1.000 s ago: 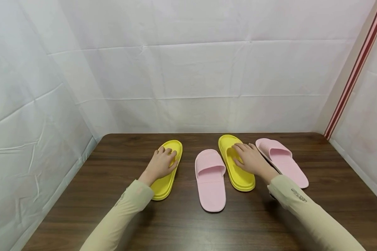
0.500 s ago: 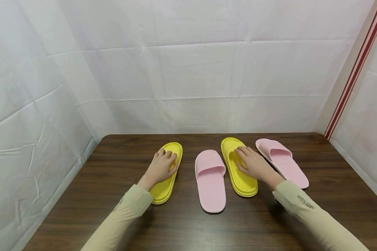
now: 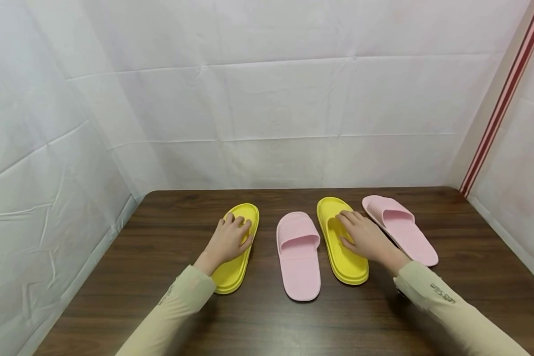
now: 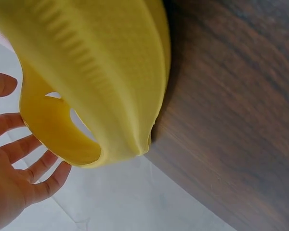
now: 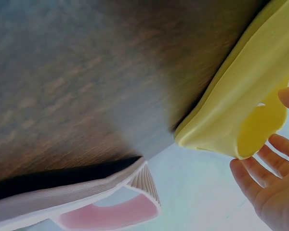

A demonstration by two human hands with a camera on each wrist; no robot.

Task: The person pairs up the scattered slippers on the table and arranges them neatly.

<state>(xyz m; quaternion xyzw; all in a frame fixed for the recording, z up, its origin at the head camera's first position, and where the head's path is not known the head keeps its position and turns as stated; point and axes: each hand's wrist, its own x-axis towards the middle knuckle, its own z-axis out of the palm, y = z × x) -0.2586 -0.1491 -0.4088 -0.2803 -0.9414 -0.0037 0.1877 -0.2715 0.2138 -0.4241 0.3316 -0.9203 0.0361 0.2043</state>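
Head view: our left hand (image 3: 228, 241) and right hand (image 3: 362, 237) rest loosely spread fingers (image 4: 45, 188) on yellow slippers (image 3: 230, 277) (image 3: 349, 268), gripping nothing; we'd press evenly, dodging pink slippers (image 3: 299, 277) (image 3: 413, 242).

A dark brown wood-grain table (image 3: 151, 237) with rounded far corners was inspected. Four slide slippers are borne directly upon it, all sole down. The near pink slide slipper (image 3: 299, 269) is taken as the reference; its strap is ribbed and its toe is directed at the far edge. To its left, apart from it, the left yellow slide slipper (image 3: 232, 267) is found, its toe inclined toward the reference. Just to its right, the right yellow slide slipper (image 3: 343, 257) is located, its heel angled away. Farther right and farther back, the far pink slide slipper (image 3: 405, 231), likewise ribbed, is recorded.
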